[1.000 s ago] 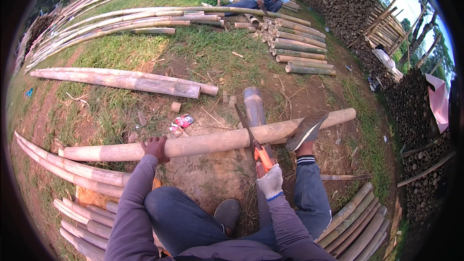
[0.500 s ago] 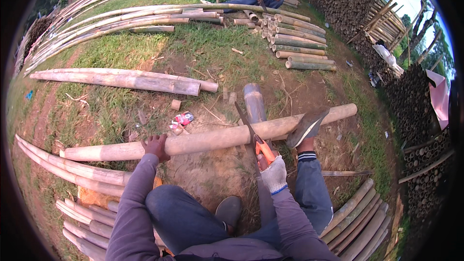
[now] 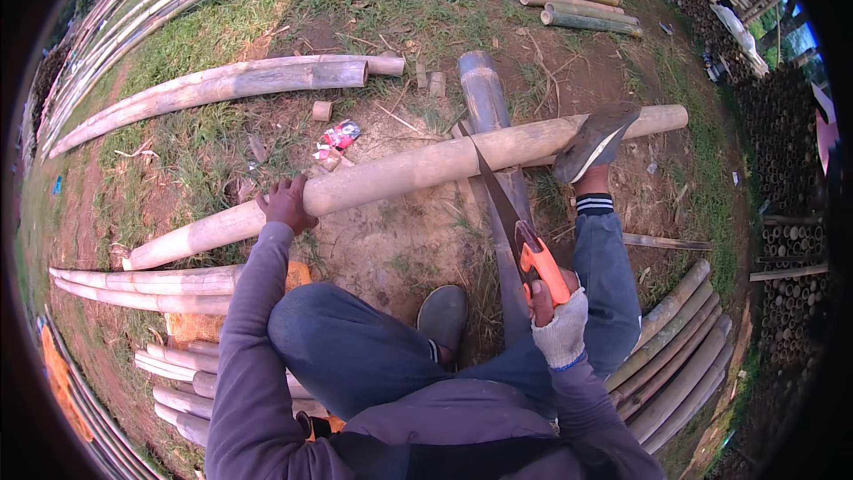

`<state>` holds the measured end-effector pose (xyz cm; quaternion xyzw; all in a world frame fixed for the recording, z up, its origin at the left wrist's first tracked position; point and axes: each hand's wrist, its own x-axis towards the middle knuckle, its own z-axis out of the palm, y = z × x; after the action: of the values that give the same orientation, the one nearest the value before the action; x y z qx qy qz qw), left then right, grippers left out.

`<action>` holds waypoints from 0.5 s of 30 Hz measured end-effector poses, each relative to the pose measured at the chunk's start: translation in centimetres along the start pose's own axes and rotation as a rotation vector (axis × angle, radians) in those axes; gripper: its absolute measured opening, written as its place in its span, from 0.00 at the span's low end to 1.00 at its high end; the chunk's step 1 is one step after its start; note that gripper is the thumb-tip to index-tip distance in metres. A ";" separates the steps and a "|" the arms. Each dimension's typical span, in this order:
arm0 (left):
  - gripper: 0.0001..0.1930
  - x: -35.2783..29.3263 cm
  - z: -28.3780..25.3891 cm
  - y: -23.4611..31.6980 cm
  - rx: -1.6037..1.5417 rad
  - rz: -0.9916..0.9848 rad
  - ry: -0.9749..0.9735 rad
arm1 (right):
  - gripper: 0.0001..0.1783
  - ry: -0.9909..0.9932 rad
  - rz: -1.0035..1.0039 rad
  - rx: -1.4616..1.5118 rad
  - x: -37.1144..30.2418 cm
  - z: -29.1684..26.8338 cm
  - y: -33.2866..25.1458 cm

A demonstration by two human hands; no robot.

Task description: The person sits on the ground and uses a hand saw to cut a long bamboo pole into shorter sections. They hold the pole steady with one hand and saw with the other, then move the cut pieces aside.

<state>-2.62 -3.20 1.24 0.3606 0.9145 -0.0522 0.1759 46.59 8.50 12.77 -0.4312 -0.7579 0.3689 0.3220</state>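
A thick pale bamboo pole point(image 3: 400, 180) slants across in front of me, its right part raised on a darker bamboo log point(image 3: 486, 93). My left hand point(image 3: 287, 204), bare, grips the pole left of its middle. In my right hand point(image 3: 560, 313), which wears a pale knit glove with bare fingertips, is the orange handle of a hand saw point(image 3: 499, 194). The saw's dark blade lies across the pole near the log, its tip just past the far side. My right foot in a grey shoe point(image 3: 593, 144) presses on the pole's right end.
Two bamboo poles point(image 3: 240, 84) lie on the grass beyond. Cut bamboo pieces point(image 3: 680, 347) lie by my right leg, with more poles point(image 3: 151, 283) at my left. A red-and-white wrapper point(image 3: 341, 134) and short offcuts point(image 3: 322, 111) litter the ground. Stacked bamboo point(image 3: 786, 169) stands at right.
My right hand has drawn the saw back toward me, so more blade shows on my side of the pole. The view has tilted down. My left hand still grips the pole.
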 end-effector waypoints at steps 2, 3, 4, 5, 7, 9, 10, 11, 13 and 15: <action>0.52 0.0 0.2 0.3 0.008 -0.004 0.002 | 0.16 0.028 0.000 0.046 0.5 0.9 1.2; 0.51 -0.1 0.4 0.4 -0.001 -0.002 -0.006 | 0.16 0.032 0.018 0.016 2.0 2.2 2.2; 0.51 -0.1 0.5 0.4 -0.006 0.007 -0.015 | 0.16 0.038 0.037 -0.020 3.6 3.4 3.0; 0.51 0.4 -0.1 0.8 -0.012 0.021 -0.005 | 0.20 0.065 0.057 -0.109 6.2 4.8 3.0; 0.51 0.6 -0.2 0.8 0.006 0.027 -0.007 | 0.25 0.109 0.110 -0.201 9.9 7.1 2.8; 0.51 0.8 -0.3 0.6 0.006 0.020 -0.002 | 0.24 0.152 0.030 -0.223 10.3 7.8 3.4; 0.52 0.7 -0.3 0.5 0.003 0.014 -0.005 | 0.24 0.153 0.009 -0.212 9.9 7.5 3.5; 0.52 0.6 0.2 0.3 0.018 0.015 0.005 | 0.23 0.149 -0.022 -0.198 9.0 7.3 3.4; 0.53 0.7 -0.3 0.2 0.037 0.016 0.004 | 0.23 0.122 0.066 -0.230 5.4 5.1 2.5; 0.53 0.3 -0.4 0.1 0.033 0.018 -0.006 | 0.20 0.086 0.027 -0.120 1.5 2.1 0.7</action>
<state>-2.92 -2.86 1.45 0.3715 0.9097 -0.0667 0.1731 44.56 9.51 11.38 -0.4752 -0.7584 0.3082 0.3226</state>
